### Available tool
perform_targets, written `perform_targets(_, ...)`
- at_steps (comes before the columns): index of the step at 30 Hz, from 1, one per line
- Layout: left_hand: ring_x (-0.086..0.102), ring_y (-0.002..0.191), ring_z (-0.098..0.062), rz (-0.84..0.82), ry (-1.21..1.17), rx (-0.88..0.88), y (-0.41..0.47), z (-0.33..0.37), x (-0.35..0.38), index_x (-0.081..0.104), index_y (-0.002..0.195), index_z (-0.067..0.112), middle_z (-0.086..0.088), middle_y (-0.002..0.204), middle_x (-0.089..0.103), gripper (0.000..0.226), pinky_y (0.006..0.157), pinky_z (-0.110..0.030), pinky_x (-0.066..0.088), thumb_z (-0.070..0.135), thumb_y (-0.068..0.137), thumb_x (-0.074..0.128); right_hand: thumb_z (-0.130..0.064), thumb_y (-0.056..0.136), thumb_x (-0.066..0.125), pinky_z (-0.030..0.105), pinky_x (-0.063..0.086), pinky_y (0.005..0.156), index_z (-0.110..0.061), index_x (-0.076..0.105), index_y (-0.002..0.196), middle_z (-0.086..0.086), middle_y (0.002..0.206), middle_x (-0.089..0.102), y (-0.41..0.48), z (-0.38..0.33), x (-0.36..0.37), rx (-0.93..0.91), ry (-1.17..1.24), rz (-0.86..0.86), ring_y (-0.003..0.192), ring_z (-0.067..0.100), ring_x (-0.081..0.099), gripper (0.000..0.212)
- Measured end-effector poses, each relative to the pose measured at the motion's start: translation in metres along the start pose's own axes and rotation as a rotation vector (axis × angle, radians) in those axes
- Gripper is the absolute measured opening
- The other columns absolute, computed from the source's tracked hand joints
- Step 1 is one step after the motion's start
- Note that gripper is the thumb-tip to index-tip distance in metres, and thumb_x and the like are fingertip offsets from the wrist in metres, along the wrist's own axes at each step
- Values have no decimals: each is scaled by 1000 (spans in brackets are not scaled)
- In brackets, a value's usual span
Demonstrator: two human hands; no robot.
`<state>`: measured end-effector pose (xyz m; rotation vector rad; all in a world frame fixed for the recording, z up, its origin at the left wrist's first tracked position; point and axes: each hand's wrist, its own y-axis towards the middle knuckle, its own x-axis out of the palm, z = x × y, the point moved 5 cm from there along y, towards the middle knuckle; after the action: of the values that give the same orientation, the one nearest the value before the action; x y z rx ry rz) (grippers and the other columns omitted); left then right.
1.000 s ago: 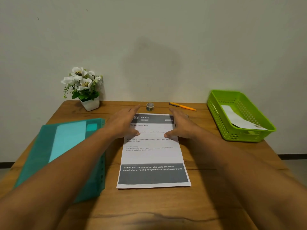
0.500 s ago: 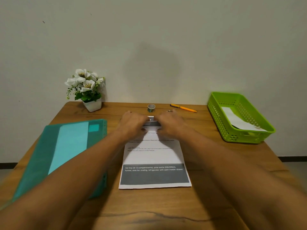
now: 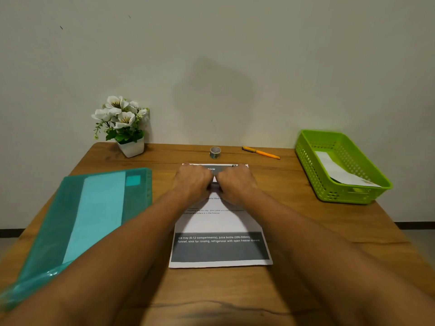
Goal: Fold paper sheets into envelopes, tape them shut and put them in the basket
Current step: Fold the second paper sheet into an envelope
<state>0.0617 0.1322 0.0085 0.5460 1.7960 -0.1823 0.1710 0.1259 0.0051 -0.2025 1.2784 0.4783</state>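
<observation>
1. The sheet (image 3: pixel 219 222) lay at centre, the basket (image 3: pixel 308 161) at far right.
2. The left hand (image 3: pixel 193 182) and right hand (image 3: pixel 236 184) curled over its far end, pinching it.
3. Edges should meet squarely before creasing.

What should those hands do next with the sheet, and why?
Probably draw the far edge toward the near edge and press a fold. The left hand and right hand both grip the far end of the paper sheet, whose near part lies flat on the table; the tape roll sits beyond them.
</observation>
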Motion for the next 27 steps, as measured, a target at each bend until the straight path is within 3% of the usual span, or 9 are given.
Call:
perform_targets(5,67,74,-26,5,19,3,0,0,2,66,85,24,1,81,70,13,58,-30,32,34,88,58,-33,101,55,36,36,73,-20,67,108,2,101,72,-19,27,6,27,-76,-62,92,25,67,19)
perform_targets(12,67,74,-24,29,27,12,-4,-3,4,66,89,24,2,84,70,16,57,-31,34,37,92,57,-31,100,57,37,49,79,-18,68,112,5,107,72,-43,57,13,102,-68,-95,96,28,67,20)
perform_targets(16,52,67,-17,32,43,-11,-22,-29,7,65,97,26,6,84,64,18,56,-32,36,42,98,58,-29,100,57,35,47,75,-19,68,113,5,108,72,-43,56,11,103,-81,-94,97,28,68,20)
perform_targets(23,64,90,-14,-5,-47,92,-49,-48,8,67,120,26,6,107,69,33,73,-30,54,50,99,57,-35,97,61,34,40,67,-19,65,115,4,107,70,-49,53,9,72,-36,-74,94,26,66,24)
perform_targets(27,59,85,-11,-33,-106,117,-58,-46,11,63,120,25,6,104,67,48,75,-32,54,63,99,41,-46,94,52,34,46,66,-18,64,107,4,98,68,-59,55,11,58,53,-91,78,22,54,33)
